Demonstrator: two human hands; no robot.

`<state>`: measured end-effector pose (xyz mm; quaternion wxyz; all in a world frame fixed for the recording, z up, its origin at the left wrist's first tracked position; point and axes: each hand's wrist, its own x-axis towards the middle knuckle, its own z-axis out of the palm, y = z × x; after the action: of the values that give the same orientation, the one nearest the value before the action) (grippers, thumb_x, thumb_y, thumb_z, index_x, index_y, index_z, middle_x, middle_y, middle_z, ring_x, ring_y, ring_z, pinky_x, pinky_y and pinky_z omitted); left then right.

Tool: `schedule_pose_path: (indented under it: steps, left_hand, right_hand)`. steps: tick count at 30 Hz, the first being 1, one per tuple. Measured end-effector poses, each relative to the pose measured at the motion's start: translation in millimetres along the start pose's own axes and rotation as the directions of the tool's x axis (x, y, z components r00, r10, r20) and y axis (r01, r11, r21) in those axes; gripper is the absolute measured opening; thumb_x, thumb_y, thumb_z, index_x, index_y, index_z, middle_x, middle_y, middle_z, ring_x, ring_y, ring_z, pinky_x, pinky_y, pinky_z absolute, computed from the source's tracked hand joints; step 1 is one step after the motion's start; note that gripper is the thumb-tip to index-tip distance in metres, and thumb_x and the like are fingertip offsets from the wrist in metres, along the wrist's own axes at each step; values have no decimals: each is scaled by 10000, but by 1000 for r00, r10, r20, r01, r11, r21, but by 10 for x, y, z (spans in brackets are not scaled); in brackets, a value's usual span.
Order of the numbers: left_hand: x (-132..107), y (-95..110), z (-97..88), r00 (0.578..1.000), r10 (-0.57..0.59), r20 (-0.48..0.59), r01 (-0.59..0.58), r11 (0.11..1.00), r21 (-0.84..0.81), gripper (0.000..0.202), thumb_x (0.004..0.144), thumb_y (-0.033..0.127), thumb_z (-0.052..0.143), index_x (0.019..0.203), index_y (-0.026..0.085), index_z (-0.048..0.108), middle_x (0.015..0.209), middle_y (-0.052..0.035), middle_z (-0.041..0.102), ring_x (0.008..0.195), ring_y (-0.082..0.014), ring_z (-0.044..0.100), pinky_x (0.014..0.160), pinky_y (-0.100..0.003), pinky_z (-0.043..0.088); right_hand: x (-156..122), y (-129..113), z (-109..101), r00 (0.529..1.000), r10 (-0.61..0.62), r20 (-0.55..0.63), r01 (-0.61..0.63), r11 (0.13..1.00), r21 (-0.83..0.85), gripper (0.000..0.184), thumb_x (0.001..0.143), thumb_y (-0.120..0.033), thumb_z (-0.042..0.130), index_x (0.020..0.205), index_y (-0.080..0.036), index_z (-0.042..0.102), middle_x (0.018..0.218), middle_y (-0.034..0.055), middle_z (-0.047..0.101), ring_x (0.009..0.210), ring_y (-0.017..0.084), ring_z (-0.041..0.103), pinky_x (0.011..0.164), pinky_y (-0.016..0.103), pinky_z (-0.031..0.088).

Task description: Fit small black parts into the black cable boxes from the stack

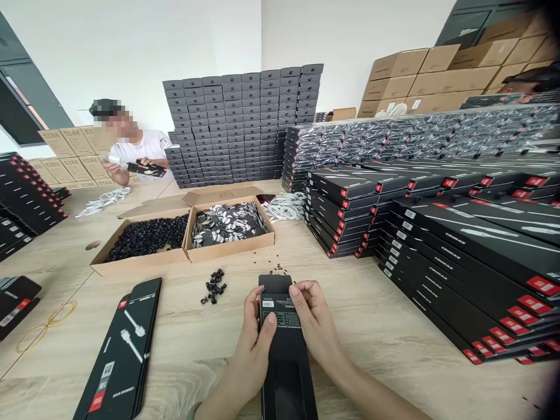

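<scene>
Between my two hands is a long black cable box (286, 344), its top flap raised at the far end. My left hand (251, 350) grips its left side, thumb lying across the printed label on the face. On the right edge, just below the flap, my right hand (315, 318) pinches the box with the thumb and curled fingers. Left of my hands lies a stack of flat black boxes (120, 356) with cable pictures. Beyond them sits a small heap of black plastic clips (214, 286), with tiny black bits (277, 268) scattered past the flap.
An open carton of black clips (149, 236) stands beside another carton of black-and-white pieces (231, 224). Stacked black boxes (455, 268) rise at right and a grey box wall (245, 125) behind. A co-worker (135, 146) holds a black box at the far left. Rubber bands (46, 326) lie left.
</scene>
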<state>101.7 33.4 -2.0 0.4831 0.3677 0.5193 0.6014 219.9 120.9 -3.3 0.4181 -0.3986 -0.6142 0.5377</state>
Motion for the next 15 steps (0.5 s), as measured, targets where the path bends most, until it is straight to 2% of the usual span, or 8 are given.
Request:
schedule_pose_path:
  steps: [5, 9, 13, 15]
  left_hand:
    - [-32, 46, 34, 997, -32, -63, 33, 999, 9, 401, 915, 500, 436, 1234, 257, 452, 1309, -101, 503, 1216, -246, 464, 1042, -377, 353]
    - [-15, -20, 52, 991, 11, -131, -3, 998, 64, 358, 913, 512, 429, 1135, 238, 486, 1156, -89, 546, 1126, -232, 489, 995, -343, 366]
    - [20, -51, 38, 987, 22, -160, -9, 997, 79, 328, 903, 514, 450, 1070, 239, 512, 1050, -61, 556, 1024, -215, 506, 934, -318, 392]
    - [38, -43, 27, 986, 1, -167, 8, 999, 52, 333, 886, 525, 477, 1058, 244, 525, 1043, -52, 565, 1015, -212, 512, 913, -305, 407]
  right_hand:
    - [-5, -47, 10, 999, -40, 33, 43, 996, -75, 333, 895, -520, 505, 759, -216, 492, 695, -21, 468, 652, 153, 445, 596, 268, 386]
    - [17, -44, -4, 996, -43, 76, 53, 990, -130, 386, 892, -531, 497, 675, -223, 413, 625, -50, 339, 588, 133, 332, 541, 256, 302]
    - [42, 1, -37, 992, -49, 119, 64, 989, -130, 395, 895, -523, 494, 656, -225, 394, 623, -50, 347, 590, 131, 334, 555, 252, 313]
    - [47, 12, -48, 991, -30, 133, 45, 993, -113, 383, 892, -532, 494, 675, -223, 430, 640, -42, 399, 613, 138, 378, 580, 249, 345]
